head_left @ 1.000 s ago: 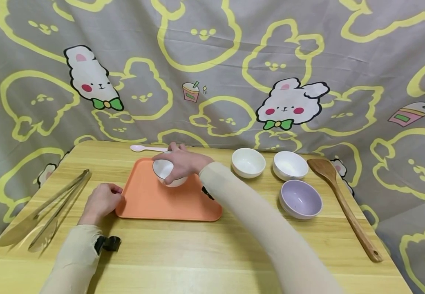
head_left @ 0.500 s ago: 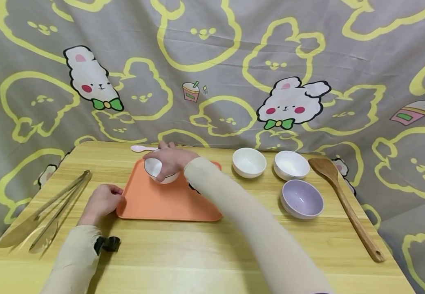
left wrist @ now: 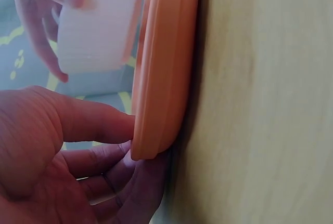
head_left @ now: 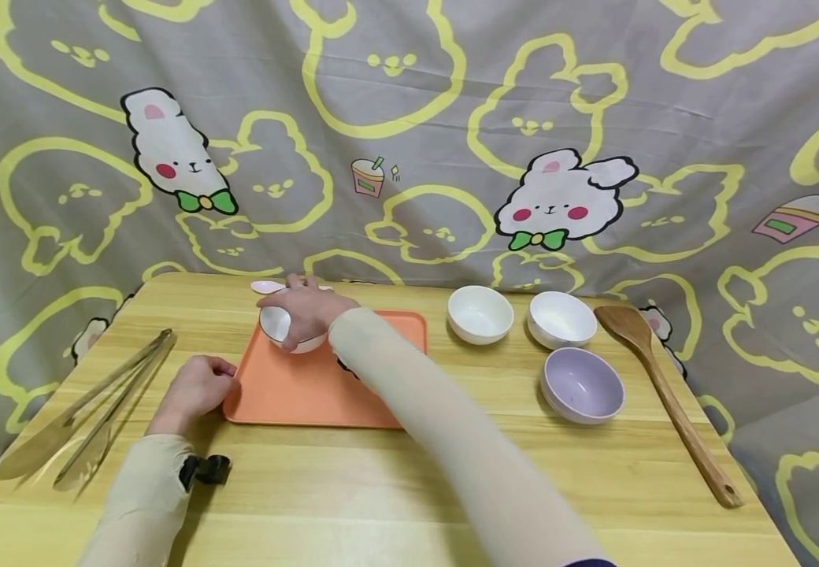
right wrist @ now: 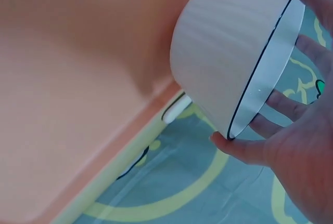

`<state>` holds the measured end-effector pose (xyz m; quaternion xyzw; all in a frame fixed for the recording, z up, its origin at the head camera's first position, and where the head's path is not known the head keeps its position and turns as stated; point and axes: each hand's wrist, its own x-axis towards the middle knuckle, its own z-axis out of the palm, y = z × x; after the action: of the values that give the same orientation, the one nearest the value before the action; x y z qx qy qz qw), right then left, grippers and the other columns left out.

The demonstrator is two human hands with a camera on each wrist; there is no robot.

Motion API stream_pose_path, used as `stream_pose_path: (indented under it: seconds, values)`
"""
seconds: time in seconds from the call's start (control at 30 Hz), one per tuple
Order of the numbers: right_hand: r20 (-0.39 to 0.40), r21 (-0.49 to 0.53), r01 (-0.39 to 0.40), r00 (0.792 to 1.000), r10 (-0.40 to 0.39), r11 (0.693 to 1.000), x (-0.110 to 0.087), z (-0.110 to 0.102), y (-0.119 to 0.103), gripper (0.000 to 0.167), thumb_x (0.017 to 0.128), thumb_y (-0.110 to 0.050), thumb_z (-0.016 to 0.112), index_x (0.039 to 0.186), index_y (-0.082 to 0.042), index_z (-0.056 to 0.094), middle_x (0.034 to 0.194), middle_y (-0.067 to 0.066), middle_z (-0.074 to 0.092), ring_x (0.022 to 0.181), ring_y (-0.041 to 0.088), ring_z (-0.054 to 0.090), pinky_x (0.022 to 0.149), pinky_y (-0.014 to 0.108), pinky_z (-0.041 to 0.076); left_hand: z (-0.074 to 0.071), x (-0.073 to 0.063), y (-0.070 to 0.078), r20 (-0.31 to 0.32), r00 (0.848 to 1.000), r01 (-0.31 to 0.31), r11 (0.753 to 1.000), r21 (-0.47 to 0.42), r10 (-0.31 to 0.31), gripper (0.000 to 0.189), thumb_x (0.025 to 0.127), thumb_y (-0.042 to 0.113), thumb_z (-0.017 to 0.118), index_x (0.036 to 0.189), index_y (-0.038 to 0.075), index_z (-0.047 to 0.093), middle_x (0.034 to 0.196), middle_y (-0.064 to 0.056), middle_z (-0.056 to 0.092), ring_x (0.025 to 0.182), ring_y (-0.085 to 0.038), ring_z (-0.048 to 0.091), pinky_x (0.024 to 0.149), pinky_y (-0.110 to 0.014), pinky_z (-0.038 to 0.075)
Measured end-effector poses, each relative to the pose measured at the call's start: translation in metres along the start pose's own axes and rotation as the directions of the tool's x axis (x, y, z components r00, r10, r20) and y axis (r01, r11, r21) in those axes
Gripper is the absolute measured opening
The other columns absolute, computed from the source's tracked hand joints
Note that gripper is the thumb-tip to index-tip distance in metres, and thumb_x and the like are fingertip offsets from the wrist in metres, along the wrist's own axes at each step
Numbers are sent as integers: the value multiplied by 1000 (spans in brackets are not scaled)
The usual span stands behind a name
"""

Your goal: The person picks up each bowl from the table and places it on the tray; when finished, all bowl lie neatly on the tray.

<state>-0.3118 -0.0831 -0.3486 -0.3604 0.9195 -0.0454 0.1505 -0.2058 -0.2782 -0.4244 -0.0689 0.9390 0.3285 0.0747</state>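
My right hand grips a white bowl from above, its spread fingers and thumb round the dark-lined rim. The bowl is upright over the back left part of an orange tray; in the left wrist view its base is at or just above the tray. At the tray's left edge, my left hand pinches the rim, with the thumb on top and fingers beneath.
Behind the tray lies a pale pink spoon. Metal tongs lie at left. To the right stand a white bowl, another white bowl, a purple bowl and a wooden spatula. A patterned curtain hangs behind.
My right hand has moved left across the tray with the white bowl, from near the middle to the back left. My left hand has stayed on the tray's edge.
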Motion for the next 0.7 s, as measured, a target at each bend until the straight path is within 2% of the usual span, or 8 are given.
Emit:
stream_pose_path:
  seconds: [0.17, 0.43, 0.6, 0.7]
  values:
    - [-5, -13, -25, 1000, 25, 1000, 7, 6, -3, 77, 81, -45, 76, 147, -48, 37, 146, 2, 27, 133, 29, 22, 89, 47, 38, 0, 0, -1, 2, 1000, -3, 1000, -12, 3, 25, 83, 7, 58, 101, -7, 66, 97, -21, 63, 84, -32, 56, 67, -36, 43]
    - [-13, 17, -47, 999, 48, 999, 18, 14, -3, 75, 82, -46, 75, 148, -47, 38, 146, 2, 28, 131, 26, 21, 86, 45, 38, -2, -2, 0, 12, 1000, 8, 1000, -12, -8, 26, 83, 9, 59, 102, -8, 66, 98, -21, 63, 85, -32, 56, 68, -36, 44]
    - [-14, 45, -64, 998, 65, 997, 21, 17, -1, 75, 84, -52, 72, 149, -44, 36, 152, 5, 23, 137, 29, 18, 96, 52, 34, -1, -1, 0, -1, 1000, -8, 1000, -11, 8, 25, 82, 9, 60, 101, -7, 67, 96, -20, 64, 84, -31, 56, 68, -35, 44]
    - [-7, 56, -69, 998, 69, 996, 20, 17, 1, 77, 84, -56, 69, 151, -44, 34, 158, 5, 17, 142, 30, 12, 104, 56, 27, 0, 0, 0, 4, 1000, -11, 1000, -21, 11, 25, 82, 8, 60, 100, -7, 67, 93, -19, 64, 83, -30, 56, 66, -34, 43]
